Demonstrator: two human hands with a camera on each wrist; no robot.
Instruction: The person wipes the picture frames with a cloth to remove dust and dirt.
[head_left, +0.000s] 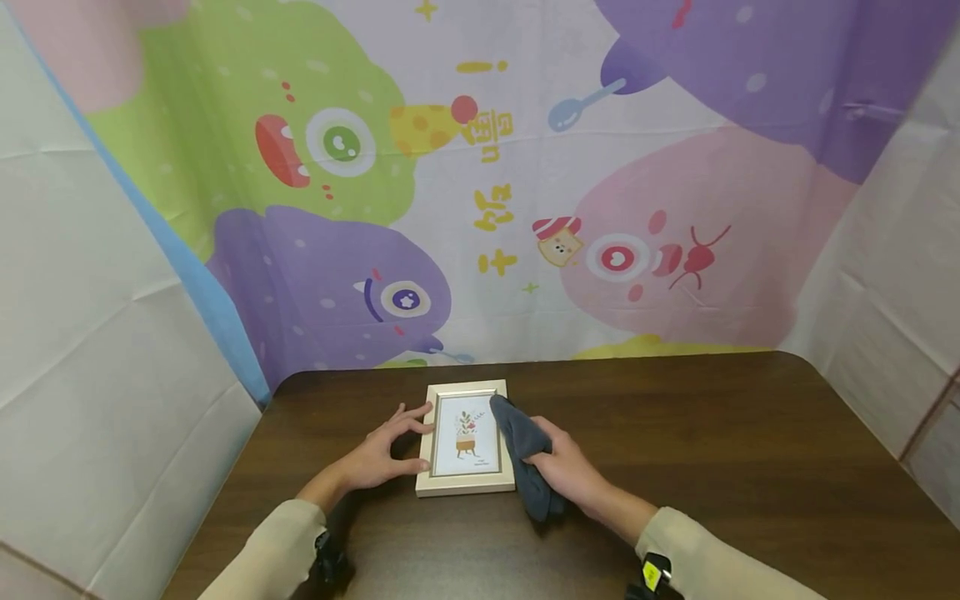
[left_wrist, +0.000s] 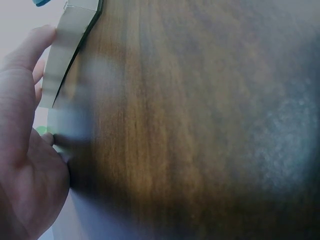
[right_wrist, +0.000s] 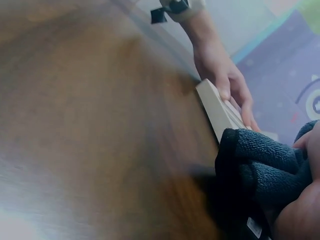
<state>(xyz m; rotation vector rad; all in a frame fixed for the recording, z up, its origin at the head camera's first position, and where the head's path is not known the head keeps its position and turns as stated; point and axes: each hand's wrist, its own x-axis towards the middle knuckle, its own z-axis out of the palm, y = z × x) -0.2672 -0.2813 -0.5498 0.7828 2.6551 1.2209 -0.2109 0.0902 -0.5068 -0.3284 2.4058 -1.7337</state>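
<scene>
A cream picture frame (head_left: 465,482) with a potted-plant drawing behind its front lies face up on the brown table. My left hand (head_left: 378,454) rests at its left edge, the thumb low on the border and the fingers spread further up. In the left wrist view, the thumb lies along the side of the frame (left_wrist: 65,50). My right hand (head_left: 566,467) grips a bunched dark grey cloth (head_left: 525,446). The cloth lies over the right border, its tip at the frame's upper right corner. In the right wrist view, the folded fluffy cloth (right_wrist: 265,155) covers part of the frame.
The dark wooden table (head_left: 712,442) extends around the frame, with its rounded far edge against a cartoon-printed curtain (head_left: 480,208). Pale panels (head_left: 97,292) stand on both sides. Each sleeve has a black device (head_left: 330,558) strapped at the wrist.
</scene>
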